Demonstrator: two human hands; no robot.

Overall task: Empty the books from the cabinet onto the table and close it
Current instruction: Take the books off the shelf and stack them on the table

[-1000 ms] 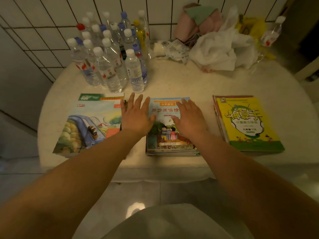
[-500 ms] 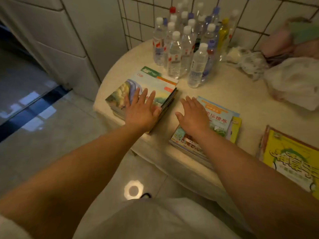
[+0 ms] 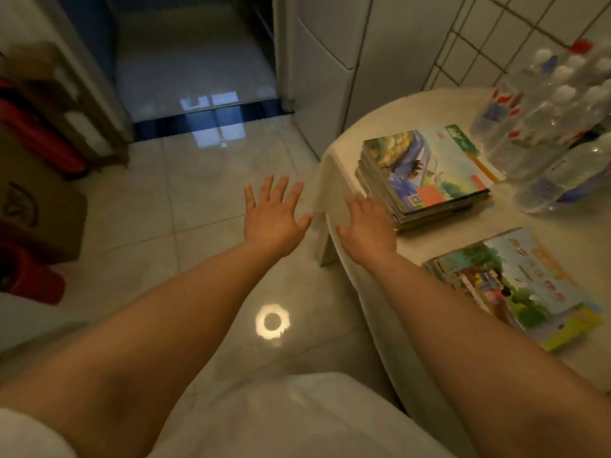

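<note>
Both hands were spread flat and empty, left hand (image 3: 271,215) over the floor, right hand (image 3: 367,223) at the tabletop (image 3: 344,166) edge; two stacks of thin paperbacks (image 3: 426,173) lay there, probably floppy, slick-covered, best gripped under both short edges.

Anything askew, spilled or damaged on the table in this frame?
Nothing spilled or damaged. The nearer book stack is slightly fanned, a yellow book poking out underneath; the farther stack looks tidier. Both hands are empty.
</note>
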